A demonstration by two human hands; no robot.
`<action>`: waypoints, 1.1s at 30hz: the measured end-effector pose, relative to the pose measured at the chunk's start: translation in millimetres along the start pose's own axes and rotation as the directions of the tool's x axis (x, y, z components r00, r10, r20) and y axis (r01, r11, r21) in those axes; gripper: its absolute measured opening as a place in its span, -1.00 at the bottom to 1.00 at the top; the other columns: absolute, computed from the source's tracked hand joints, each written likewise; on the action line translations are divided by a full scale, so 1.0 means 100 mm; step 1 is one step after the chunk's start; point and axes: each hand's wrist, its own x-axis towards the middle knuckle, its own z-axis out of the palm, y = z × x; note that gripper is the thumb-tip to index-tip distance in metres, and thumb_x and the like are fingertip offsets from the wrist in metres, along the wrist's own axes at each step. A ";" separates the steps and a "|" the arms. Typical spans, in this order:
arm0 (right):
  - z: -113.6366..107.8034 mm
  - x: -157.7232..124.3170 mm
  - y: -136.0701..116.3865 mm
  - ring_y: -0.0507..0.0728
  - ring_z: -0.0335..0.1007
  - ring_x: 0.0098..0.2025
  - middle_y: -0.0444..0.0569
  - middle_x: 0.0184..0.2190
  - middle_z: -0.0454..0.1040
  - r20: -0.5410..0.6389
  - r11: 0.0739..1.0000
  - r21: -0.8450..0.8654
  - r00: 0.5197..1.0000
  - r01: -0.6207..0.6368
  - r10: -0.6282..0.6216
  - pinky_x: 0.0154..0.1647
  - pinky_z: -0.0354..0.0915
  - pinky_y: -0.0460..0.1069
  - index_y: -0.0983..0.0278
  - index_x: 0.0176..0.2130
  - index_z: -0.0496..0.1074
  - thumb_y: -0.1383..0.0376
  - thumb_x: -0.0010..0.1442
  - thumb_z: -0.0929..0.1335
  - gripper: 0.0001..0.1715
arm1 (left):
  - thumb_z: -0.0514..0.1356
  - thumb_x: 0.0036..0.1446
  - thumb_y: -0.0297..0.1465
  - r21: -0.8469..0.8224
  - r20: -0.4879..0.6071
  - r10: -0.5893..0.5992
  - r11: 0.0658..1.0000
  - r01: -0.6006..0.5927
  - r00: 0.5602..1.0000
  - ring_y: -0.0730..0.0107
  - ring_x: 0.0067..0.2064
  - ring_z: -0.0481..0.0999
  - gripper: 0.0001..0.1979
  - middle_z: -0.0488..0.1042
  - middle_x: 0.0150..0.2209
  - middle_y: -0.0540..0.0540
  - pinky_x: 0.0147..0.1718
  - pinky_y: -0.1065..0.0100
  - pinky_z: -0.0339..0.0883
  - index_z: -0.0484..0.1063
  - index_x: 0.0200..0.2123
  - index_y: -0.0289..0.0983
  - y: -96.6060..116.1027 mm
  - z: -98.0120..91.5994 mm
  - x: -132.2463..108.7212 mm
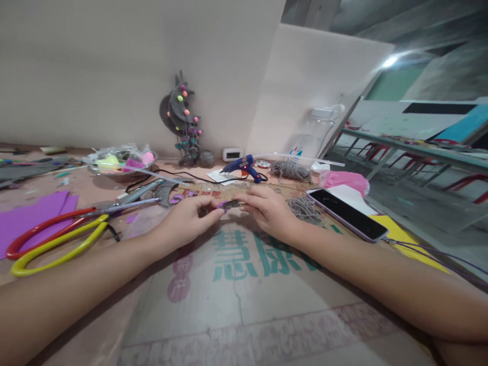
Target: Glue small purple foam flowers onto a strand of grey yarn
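Above the printed cardboard sheet (pixel 190 315), my left hand (pixel 190 218) pinches a small purple piece (pixel 221 205) between thumb and forefinger. My right hand (pixel 269 211) has its fingers closed on a narrow dark grey piece (pixel 232 204), whose near end meets the purple one; its exact kind is too small to tell. Several purple cut pieces (pixel 183 197) lie just beyond my left hand. Behind both hands rests a blue glue gun (pixel 244 168) with a small red light on. Grey yarn (pixel 305 209) lies beside my right wrist.
At left are large scissors (pixel 57 241) with red and yellow handles, purple sheets (pixel 34 218) and a bowl (pixel 114 175) of craft bits. A phone (pixel 348 213) and a water bottle (pixel 314 134) are at right. A grey moon-shaped decoration (pixel 177 114) leans on the back panel.
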 end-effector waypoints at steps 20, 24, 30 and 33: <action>0.01 0.00 0.00 0.12 0.27 -0.30 0.03 -0.37 0.37 -0.016 0.996 0.089 1.000 -0.024 0.026 -0.32 0.23 -0.01 0.31 -0.05 0.39 0.30 0.26 0.22 -0.69 | 0.08 0.12 -0.28 -0.015 0.006 -0.055 0.998 0.055 0.998 0.42 -0.43 0.43 -0.78 0.49 -0.50 0.03 -0.41 0.44 0.25 0.42 -0.45 -0.27 0.01 0.00 0.01; 0.00 0.00 -0.02 0.12 0.28 -0.29 0.04 -0.35 0.39 0.000 0.999 0.052 1.000 -0.007 0.007 -0.29 0.23 0.00 0.33 -0.05 0.40 0.31 0.26 0.21 -0.69 | 0.09 0.12 -0.29 0.028 0.008 -0.016 0.999 0.015 1.000 0.43 -0.42 0.42 -0.78 0.48 -0.49 0.04 -0.40 0.44 0.22 0.43 -0.45 -0.27 0.01 0.00 0.00; 0.01 0.00 -0.03 0.09 0.26 -0.35 0.01 -0.40 0.40 0.000 1.000 0.009 1.000 0.012 -0.012 -0.34 0.20 -0.02 0.32 -0.07 0.42 0.32 0.27 0.20 -0.69 | 0.09 0.12 -0.30 0.057 -0.001 0.005 0.998 -0.005 1.000 0.43 -0.45 0.40 -0.78 0.47 -0.51 0.04 -0.42 0.43 0.21 0.45 -0.45 -0.27 0.03 0.00 -0.01; 0.02 0.00 -0.02 0.09 0.26 -0.35 0.01 -0.41 0.40 -0.010 1.000 0.008 1.000 0.015 -0.015 -0.34 0.20 -0.03 0.32 -0.09 0.43 0.33 0.27 0.20 -0.70 | 0.09 0.11 -0.30 0.066 -0.003 0.002 0.998 -0.002 1.000 0.43 -0.45 0.40 -0.79 0.47 -0.51 0.04 -0.43 0.43 0.21 0.46 -0.44 -0.27 0.03 0.00 -0.01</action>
